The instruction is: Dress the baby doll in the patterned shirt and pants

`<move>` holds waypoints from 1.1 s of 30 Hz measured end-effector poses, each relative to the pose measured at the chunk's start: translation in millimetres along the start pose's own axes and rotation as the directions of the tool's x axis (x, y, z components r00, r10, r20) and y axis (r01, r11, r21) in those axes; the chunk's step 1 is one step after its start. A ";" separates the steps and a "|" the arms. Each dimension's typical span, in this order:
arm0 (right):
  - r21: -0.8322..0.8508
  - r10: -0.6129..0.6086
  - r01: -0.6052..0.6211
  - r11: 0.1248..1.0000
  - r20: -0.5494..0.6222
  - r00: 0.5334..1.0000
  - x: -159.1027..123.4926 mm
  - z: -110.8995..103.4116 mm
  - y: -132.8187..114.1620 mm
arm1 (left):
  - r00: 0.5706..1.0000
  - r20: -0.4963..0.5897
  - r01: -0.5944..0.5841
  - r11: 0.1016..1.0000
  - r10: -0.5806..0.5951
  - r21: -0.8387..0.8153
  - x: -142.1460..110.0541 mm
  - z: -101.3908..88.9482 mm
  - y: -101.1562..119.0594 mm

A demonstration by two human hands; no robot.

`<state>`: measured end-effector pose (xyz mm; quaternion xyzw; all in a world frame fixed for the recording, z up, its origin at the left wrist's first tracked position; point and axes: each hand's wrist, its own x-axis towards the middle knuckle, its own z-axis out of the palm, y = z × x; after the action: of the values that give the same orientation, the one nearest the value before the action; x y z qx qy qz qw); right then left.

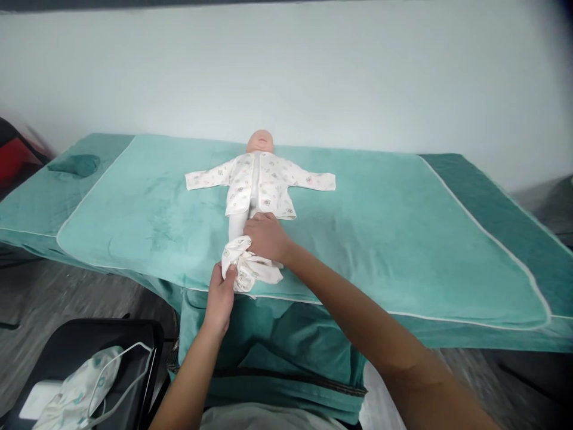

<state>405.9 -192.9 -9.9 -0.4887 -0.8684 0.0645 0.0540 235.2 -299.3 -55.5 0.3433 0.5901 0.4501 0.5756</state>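
A baby doll (pixel 260 141) lies on its back on the green bed cover, head toward the wall. It wears a white printed jacket (pixel 277 182), open at the front with sleeves spread to both sides. White cloth covers the visible leg (pixel 237 226). Bunched at the doll's feet is a pair of printed baby trousers (pixel 250 270). My left hand (pixel 222 292) grips their left edge between thumb and fingers. My right hand (pixel 268 237) lies over the doll's other leg with fingers curled at the upper edge of the trousers; what those fingers hold is hidden.
The bed (pixel 380 239) has a light green mat with white piping and a face hole (pixel 76 165) at its left end. A black chair (pixel 138 340) at lower left carries a patterned cloth (pixel 85 388), a white cable and a white box-like item (pixel 39 400). A white wall rises behind.
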 end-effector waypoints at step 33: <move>0.459 -0.103 0.069 0.886 0.049 0.993 -15.5 -5.6 26.9 | 0.934 -0.059 -0.339 0.926 0.352 0.164 63.6 4.9 2.6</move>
<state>437.4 -192.0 -9.3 -0.4206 -0.8512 0.2817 0.1389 233.2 -239.0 -76.3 0.4645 0.5773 0.5130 0.4333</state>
